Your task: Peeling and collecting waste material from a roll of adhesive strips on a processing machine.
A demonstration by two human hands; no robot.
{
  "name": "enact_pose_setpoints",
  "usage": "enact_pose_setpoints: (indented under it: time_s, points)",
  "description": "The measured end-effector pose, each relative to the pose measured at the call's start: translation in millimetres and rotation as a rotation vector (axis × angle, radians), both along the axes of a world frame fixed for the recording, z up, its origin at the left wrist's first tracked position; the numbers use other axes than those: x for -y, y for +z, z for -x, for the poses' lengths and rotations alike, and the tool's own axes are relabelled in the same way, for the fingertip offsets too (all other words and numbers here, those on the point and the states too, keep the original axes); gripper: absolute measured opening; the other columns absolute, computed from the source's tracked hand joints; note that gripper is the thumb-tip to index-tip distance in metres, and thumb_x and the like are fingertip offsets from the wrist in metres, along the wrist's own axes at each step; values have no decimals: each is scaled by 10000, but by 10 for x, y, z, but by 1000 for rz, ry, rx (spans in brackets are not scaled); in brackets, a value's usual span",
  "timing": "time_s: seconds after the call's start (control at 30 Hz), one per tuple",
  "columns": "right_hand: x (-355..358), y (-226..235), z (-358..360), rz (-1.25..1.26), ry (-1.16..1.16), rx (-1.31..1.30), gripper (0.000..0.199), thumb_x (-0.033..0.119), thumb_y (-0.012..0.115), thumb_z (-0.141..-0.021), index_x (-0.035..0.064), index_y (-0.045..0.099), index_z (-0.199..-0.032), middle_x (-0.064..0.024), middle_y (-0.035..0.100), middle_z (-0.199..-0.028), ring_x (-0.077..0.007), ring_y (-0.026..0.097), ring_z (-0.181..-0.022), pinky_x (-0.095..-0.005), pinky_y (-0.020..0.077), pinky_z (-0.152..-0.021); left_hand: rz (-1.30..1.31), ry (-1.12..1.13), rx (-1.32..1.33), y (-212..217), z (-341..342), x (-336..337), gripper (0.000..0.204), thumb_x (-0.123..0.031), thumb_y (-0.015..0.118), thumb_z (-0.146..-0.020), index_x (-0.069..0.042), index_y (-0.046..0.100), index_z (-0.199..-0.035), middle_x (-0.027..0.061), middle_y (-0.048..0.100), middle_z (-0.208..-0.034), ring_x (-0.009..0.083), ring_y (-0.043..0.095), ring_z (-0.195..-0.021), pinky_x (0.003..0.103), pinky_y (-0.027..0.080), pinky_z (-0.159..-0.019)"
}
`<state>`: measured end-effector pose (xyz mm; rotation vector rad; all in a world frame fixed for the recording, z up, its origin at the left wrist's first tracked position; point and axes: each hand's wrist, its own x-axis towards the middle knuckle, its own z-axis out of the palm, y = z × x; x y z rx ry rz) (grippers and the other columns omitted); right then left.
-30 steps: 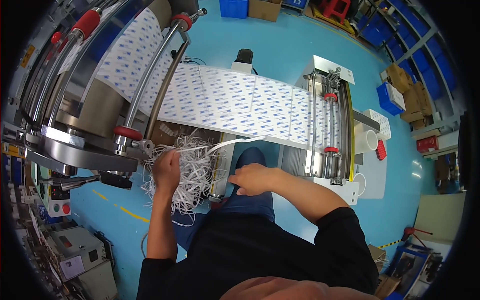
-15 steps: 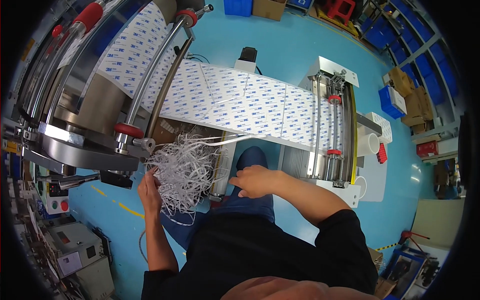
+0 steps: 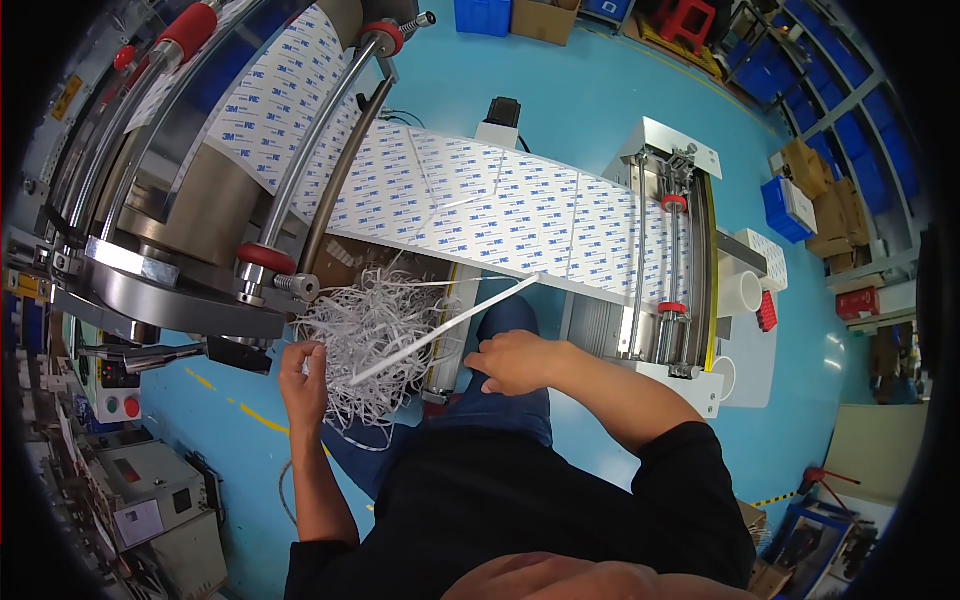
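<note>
A wide white sheet with blue print (image 3: 520,225) runs across a machine, from the metal rollers at left to the roller frame at right. Below its near edge lies a tangled heap of thin white strips (image 3: 375,325). One wider white strip (image 3: 450,328) slants from the sheet's near edge down over the heap. My left hand (image 3: 303,380) is beside the heap's left side, its fingers curled in; whatever they may hold is hidden. Over my knee, right of the heap, my right hand (image 3: 512,362) is loosely closed, fingertips bent under and their contents hidden.
Steel rollers with red collars (image 3: 265,258) rise at left, above a metal arm plate. The right roller frame (image 3: 660,260) stands on a white base. White paper cores (image 3: 738,293) sit past it. Blue bins (image 3: 785,208) and cartons (image 3: 835,210) line the right side.
The wider strip has swung down; its lower end now lies over the heap. My left hand has curled its fingers more and turned slightly. My right hand has stayed nearly still.
</note>
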<state>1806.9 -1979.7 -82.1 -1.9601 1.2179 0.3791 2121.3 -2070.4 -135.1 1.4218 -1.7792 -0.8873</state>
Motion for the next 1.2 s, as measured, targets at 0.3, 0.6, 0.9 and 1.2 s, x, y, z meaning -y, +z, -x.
enact_pose_setpoints:
  time_s: [0.3,0.6,0.9,1.2]
  points:
    - [-3,36,-7,7,-11,-9,381,279,593,-837,23,514,-1108,-177,579,-1001,-338,564,-986,-415,459,-812,96,-52,-16,15,-41,-23,97,-98,616,-821,-7,591,-798,109,609,-879,231,563,-870,329,426,-796]
    - [95,65,-97,-20,-15,-21,376,272,591,-837,22,515,-1107,-178,576,-1023,-336,556,-1005,-411,457,-821,-65,-32,-66,36,-223,10,162,-151,579,-869,-3,564,-804,16,564,-757,93,495,-728,237,400,-686]
    - [760,-22,-702,-5,-25,-31,376,273,587,-841,24,511,-1112,-174,575,-1026,-327,553,-1015,-409,456,-828,-333,-25,-402,-397,-1456,629,112,-113,547,-893,-39,551,-809,-2,553,-775,73,482,-726,221,385,-698]
    - [684,-89,-619,-7,-14,-13,372,269,586,-843,21,509,-1110,-176,572,-1010,-332,557,-1005,-412,457,-821,-441,93,-661,-718,-1749,346,145,-176,536,-911,-59,534,-825,29,560,-803,114,518,-773,269,410,-790]
